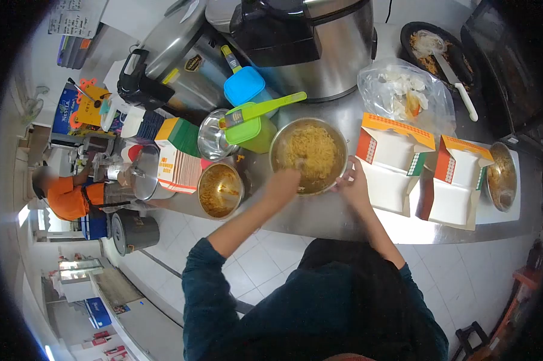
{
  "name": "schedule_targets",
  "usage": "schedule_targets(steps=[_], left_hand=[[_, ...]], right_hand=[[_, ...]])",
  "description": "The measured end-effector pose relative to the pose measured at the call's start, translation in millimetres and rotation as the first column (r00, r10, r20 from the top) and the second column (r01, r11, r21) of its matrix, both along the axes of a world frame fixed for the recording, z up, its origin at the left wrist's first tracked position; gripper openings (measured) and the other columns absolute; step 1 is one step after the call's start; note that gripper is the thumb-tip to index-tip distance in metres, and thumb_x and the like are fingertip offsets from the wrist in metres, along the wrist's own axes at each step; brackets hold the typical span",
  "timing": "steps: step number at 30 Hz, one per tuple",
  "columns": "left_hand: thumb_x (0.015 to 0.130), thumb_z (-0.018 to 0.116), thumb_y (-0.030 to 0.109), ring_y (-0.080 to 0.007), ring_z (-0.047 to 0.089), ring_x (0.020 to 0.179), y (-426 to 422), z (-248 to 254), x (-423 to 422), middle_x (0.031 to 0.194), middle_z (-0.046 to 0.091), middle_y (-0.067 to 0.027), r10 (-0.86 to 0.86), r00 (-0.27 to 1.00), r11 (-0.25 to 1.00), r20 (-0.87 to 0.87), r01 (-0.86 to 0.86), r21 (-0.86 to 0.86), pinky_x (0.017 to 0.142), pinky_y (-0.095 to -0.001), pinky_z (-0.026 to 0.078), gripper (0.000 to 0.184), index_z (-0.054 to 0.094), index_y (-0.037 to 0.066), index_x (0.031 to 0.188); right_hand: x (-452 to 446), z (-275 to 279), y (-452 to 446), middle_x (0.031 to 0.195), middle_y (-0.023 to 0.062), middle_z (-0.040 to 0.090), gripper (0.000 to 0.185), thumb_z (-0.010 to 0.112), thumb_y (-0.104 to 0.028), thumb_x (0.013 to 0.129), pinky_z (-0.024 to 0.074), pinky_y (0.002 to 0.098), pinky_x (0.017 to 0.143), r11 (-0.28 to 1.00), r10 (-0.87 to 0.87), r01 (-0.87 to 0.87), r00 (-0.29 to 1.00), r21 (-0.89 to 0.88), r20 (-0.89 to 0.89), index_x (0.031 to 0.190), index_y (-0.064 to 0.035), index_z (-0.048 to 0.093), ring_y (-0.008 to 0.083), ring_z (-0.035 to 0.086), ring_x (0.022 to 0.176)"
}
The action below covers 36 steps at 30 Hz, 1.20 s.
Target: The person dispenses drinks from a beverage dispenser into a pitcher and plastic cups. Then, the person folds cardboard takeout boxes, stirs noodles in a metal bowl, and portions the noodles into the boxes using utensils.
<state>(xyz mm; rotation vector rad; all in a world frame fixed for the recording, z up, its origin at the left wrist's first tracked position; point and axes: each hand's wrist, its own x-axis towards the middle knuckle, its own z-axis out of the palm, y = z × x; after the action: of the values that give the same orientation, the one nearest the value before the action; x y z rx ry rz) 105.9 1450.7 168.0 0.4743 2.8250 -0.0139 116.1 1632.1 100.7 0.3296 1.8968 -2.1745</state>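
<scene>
A steel bowl (277,137) of yellow noodles (312,147) sits on the counter in front of me. My left hand (284,183) is closed over the bowl's near left side, slightly blurred. Whatever it grips is hidden or too small to make out. My right hand (352,182) holds the bowl's near right rim between thumb and fingers. Left of this bowl stands a second steel bowl (221,191) smeared with sauce. Two open takeout boxes, one box (391,162) nearer and another box (455,180) farther right, stand beside my right hand.
Large steel cookers (343,48) line the back. Green (253,132) and blue (244,84) containers stand before them, near stacked folded cartons (178,162). At right are a plastic bag (407,90), a knife (458,87) on a black pan and another bowl (501,177). A person in orange (73,195) stands far left.
</scene>
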Motion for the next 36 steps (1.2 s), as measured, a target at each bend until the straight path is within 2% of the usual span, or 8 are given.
schedule_targets(steps=[9,14,20,22,24,29,31,36], left_hand=[[0.071,0.046,0.007,-0.0339,0.058,0.067,-45,28,-60,0.07,0.057,-0.0211,0.21,0.975,0.977,-0.077,-0.213,-0.027,0.058,-0.0411,0.047,0.016,0.059,-0.002,0.07],[0.069,0.05,0.01,-0.0309,0.058,0.063,14,27,-88,0.065,0.057,-0.0183,-0.171,0.93,0.982,-0.326,0.189,0.022,0.055,-0.0384,0.047,0.013,0.059,0.002,0.065],[0.066,0.052,0.008,-0.0223,0.059,0.057,31,35,-6,0.061,0.058,-0.0111,-0.531,0.846,0.838,0.041,0.532,-0.12,0.047,-0.033,0.048,0.009,0.059,0.004,0.062],[0.068,0.049,0.011,-0.0263,0.059,0.06,-2,57,-20,0.063,0.058,-0.0147,-0.409,0.898,0.869,0.163,0.438,-0.23,0.05,-0.0375,0.048,0.014,0.059,0.004,0.062],[0.069,0.049,0.011,-0.0291,0.059,0.06,-38,57,-42,0.066,0.058,-0.0168,-0.295,0.955,0.943,-0.044,0.283,-0.177,0.054,-0.0392,0.048,0.014,0.059,0.002,0.063],[0.069,0.053,0.013,-0.0364,0.056,0.064,-41,-36,-83,0.072,0.055,-0.0242,0.085,0.984,0.983,0.154,-0.108,0.148,0.056,-0.0442,0.044,0.016,0.058,-0.002,0.071],[0.07,0.051,0.014,-0.0367,0.056,0.068,-26,-41,-63,0.072,0.055,-0.0234,-0.059,0.998,0.944,0.033,0.045,0.328,0.06,-0.0447,0.043,0.015,0.059,0.001,0.074],[0.071,0.047,0.008,-0.0308,0.058,0.065,-10,23,6,0.067,0.057,-0.0168,-0.153,0.988,0.988,0.015,0.152,0.027,0.055,-0.0399,0.047,0.014,0.06,0.004,0.075]], right_hand=[[-1,5,7,0.075,0.0025,0.042,0.063,0.045,0.014,0.073,0.0538,0.0256,0.058,0.992,0.102,-0.098,0.994,0.075,-0.041,0.128,-0.0039,0.022,0.0147,0.054,0.066],[-2,2,5,0.073,0.0031,0.042,0.062,0.046,0.013,0.073,0.0543,0.0263,0.058,0.998,0.057,-0.056,0.997,0.033,-0.043,0.128,-0.0055,0.023,0.0146,0.054,0.063],[-1,-7,9,0.072,0.0039,0.042,0.059,0.045,0.013,0.073,0.0532,0.0245,0.053,0.999,0.034,-0.035,0.998,-0.017,-0.052,0.127,-0.0057,0.028,0.0136,0.054,0.059],[1,-8,8,0.072,0.0037,0.042,0.059,0.045,0.013,0.073,0.0524,0.0238,0.051,1.0,0.025,-0.025,0.998,-0.009,-0.062,0.126,-0.006,0.028,0.0135,0.053,0.057],[1,-9,6,0.071,0.0034,0.042,0.059,0.046,0.013,0.073,0.0517,0.0233,0.05,1.0,0.018,-0.018,0.998,-0.006,-0.058,0.126,-0.0065,0.029,0.0136,0.054,0.057],[1,-6,4,0.07,0.0027,0.04,0.06,0.047,0.013,0.072,0.052,0.0238,0.049,0.999,0.023,-0.025,0.998,-0.04,-0.058,0.126,-0.0072,0.03,0.0145,0.054,0.057],[-3,-2,5,0.072,0.0023,0.04,0.059,0.047,0.013,0.073,0.0528,0.0243,0.051,0.999,-0.007,0.005,0.999,-0.052,-0.054,0.126,-0.0064,0.029,0.014,0.054,0.059],[-2,-1,10,0.075,0.0017,0.04,0.059,0.045,0.013,0.073,0.0538,0.0243,0.055,0.999,-0.011,0.01,1.0,-0.039,-0.026,0.127,-0.0038,0.026,0.0125,0.052,0.062]])
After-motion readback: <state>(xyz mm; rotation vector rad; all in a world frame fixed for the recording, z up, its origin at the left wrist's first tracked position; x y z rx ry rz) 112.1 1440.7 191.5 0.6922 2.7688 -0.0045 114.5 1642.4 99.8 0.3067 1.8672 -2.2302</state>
